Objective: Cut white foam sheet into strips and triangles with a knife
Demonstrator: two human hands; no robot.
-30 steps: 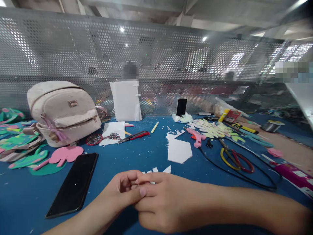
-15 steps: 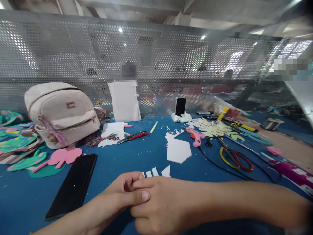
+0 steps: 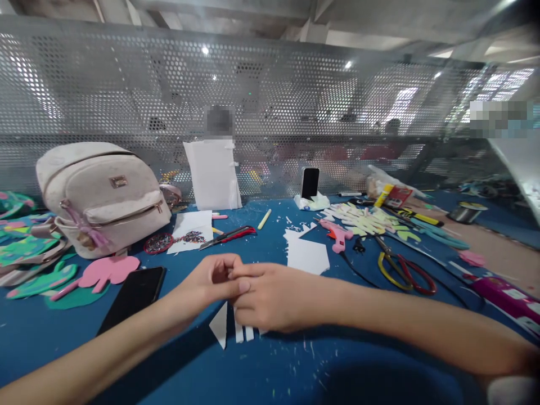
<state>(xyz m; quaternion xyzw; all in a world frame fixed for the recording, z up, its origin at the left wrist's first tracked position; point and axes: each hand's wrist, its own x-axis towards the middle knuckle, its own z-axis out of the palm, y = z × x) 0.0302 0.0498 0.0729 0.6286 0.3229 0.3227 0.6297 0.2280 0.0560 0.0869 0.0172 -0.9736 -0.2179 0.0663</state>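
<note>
My left hand (image 3: 213, 281) and my right hand (image 3: 276, 295) meet above the blue table, both closed. The left thumb presses against the right fingers, and the left index finger curls over from behind. If anything sits between the fingertips, it is hidden. Beneath the hands lie a white paper triangle (image 3: 220, 326) and a few narrow white strips (image 3: 239, 332), partly covered by the right hand. A larger white sheet piece (image 3: 307, 256) with cut edges rests just beyond the right hand. Beside my left forearm is a black phone (image 3: 137, 295), partly covered by it.
Left stand a cream backpack (image 3: 105, 197) and a pink foam shape (image 3: 109, 271). A red utility knife (image 3: 230, 236) lies in the middle. To the right are a pink glue gun (image 3: 337, 235) with its cord, scissors (image 3: 405, 273), pale strips (image 3: 358, 218) and a wire spool (image 3: 467, 212).
Both hands have moved together away from me and slightly up in view, still touching. The paper triangle and strips now show on the near side of them.
</note>
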